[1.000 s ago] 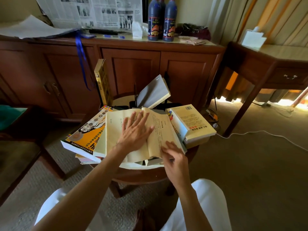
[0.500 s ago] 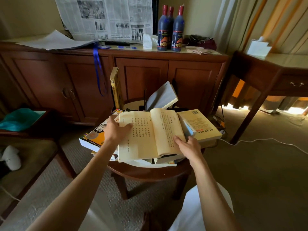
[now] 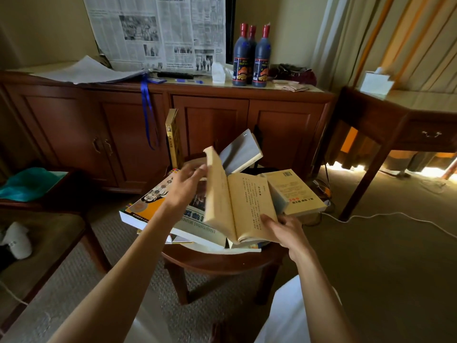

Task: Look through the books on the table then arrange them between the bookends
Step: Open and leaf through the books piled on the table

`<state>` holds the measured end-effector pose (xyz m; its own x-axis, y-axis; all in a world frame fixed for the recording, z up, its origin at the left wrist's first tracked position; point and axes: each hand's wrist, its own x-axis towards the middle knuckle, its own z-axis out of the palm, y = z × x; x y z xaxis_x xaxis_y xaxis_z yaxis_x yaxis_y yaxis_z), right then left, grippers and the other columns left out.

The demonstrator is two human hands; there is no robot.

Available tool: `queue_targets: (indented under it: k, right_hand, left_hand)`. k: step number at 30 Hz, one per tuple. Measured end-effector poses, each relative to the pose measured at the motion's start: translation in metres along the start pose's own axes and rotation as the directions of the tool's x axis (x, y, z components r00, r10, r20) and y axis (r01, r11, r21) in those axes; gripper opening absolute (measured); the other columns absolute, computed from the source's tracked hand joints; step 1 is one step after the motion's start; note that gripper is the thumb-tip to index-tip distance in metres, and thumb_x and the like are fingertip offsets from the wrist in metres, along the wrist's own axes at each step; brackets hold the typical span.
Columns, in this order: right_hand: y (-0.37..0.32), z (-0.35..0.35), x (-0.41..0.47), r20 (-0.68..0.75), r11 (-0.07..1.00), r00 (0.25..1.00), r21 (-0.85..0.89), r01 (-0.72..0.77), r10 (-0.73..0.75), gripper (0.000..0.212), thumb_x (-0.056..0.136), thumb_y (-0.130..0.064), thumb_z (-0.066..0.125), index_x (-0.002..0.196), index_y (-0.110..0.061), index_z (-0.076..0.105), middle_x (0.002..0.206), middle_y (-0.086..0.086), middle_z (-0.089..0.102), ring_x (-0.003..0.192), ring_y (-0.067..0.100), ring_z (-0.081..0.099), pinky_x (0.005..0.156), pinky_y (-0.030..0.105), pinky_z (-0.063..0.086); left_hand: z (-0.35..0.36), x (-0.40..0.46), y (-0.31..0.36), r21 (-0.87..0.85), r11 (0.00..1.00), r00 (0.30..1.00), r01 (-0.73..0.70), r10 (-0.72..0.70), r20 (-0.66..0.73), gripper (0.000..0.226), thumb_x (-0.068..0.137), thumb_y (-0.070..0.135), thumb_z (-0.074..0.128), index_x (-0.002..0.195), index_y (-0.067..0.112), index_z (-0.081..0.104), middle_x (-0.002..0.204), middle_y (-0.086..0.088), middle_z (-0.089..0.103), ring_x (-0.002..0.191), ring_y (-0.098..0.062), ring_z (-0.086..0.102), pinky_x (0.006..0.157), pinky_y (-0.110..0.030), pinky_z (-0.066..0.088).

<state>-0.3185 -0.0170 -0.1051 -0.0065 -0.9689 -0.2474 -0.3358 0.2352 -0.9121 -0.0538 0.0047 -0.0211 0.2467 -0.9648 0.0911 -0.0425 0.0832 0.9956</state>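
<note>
An open cream-paged book [image 3: 247, 204] lies on a pile of books on the small round table [image 3: 222, 261]. Its left half stands lifted upright. My left hand [image 3: 184, 186] touches the back of that lifted half with loose fingers. My right hand [image 3: 284, 230] grips the book's lower right corner. Under it lie a large orange-and-white book [image 3: 150, 206] and a closed yellow book [image 3: 294, 191] to the right. Behind, a yellow book [image 3: 174, 137] stands upright and a grey book [image 3: 241, 152] leans at the black bookends, which are mostly hidden.
A wooden sideboard [image 3: 173, 115] stands behind the table with three dark bottles [image 3: 252, 58] and a newspaper [image 3: 158, 33]. A side desk [image 3: 395, 120] is at right with a white cable [image 3: 395, 219] on the carpet. A chair [image 3: 37, 231] is at left.
The left half of the open book has swung up from flat to upright, pushed by my left hand. The big book under it is now exposed. My right hand stayed at the lower right corner.
</note>
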Motion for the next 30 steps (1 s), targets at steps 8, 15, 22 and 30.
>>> queue_targets:
  k: [8, 15, 22, 30]
  right_hand:
    - [-0.015, 0.003, -0.019, 0.005, 0.901, 0.997, 0.428, -0.068, 0.073, 0.02, 0.105, -0.031, 0.045, 0.11, -0.018, 0.06, 0.11, 0.009, 0.068, 0.104, 0.023, 0.066, 0.082, 0.038, 0.055]
    - [-0.01, 0.005, -0.03, 0.238, 0.795, 0.969, 0.572, -0.2, 0.072, 0.03, 0.093, -0.009, 0.066, 0.122, -0.005, 0.065, 0.107, 0.013, 0.076, 0.099, 0.026, 0.073, 0.082, 0.035, 0.059]
    - [-0.027, 0.017, -0.053, 0.303, 0.667, 0.944, 0.731, -0.141, -0.133, 0.035, 0.093, -0.006, 0.061, 0.127, -0.016, 0.064, 0.116, 0.012, 0.073, 0.107, 0.029, 0.07, 0.095, 0.049, 0.053]
    - [-0.026, 0.064, -0.072, 0.46, 0.322, 0.827, 0.875, -0.361, -0.323, 0.043, 0.092, -0.017, 0.06, 0.13, 0.002, 0.062, 0.138, 0.023, 0.057, 0.126, 0.036, 0.057, 0.107, 0.054, 0.045]
  left_hand:
    - [0.059, -0.019, -0.077, 0.71, 0.689, 0.977, -0.143, -0.014, 0.211, 0.064, 0.088, 0.046, 0.071, 0.144, 0.027, 0.048, 0.159, 0.002, 0.025, 0.141, -0.028, 0.03, 0.119, -0.047, 0.025]
    - [0.054, -0.028, -0.076, 0.407, 0.912, 0.992, -0.048, -0.005, 0.128, 0.079, 0.08, 0.011, 0.081, 0.142, 0.02, 0.033, 0.128, -0.003, 0.057, 0.113, -0.026, 0.063, 0.081, -0.039, 0.062]
    - [0.035, -0.058, -0.046, -0.332, 0.871, 0.932, 0.363, -0.334, 0.142, 0.054, 0.083, 0.029, 0.077, 0.126, 0.001, 0.059, 0.113, -0.018, 0.074, 0.093, -0.035, 0.072, 0.067, -0.044, 0.064]
    - [0.033, -0.07, -0.035, -0.629, 0.551, 0.836, 0.549, -0.369, 0.406, 0.05, 0.084, 0.027, 0.067, 0.125, -0.001, 0.063, 0.107, -0.022, 0.074, 0.083, -0.031, 0.076, 0.074, -0.043, 0.064]
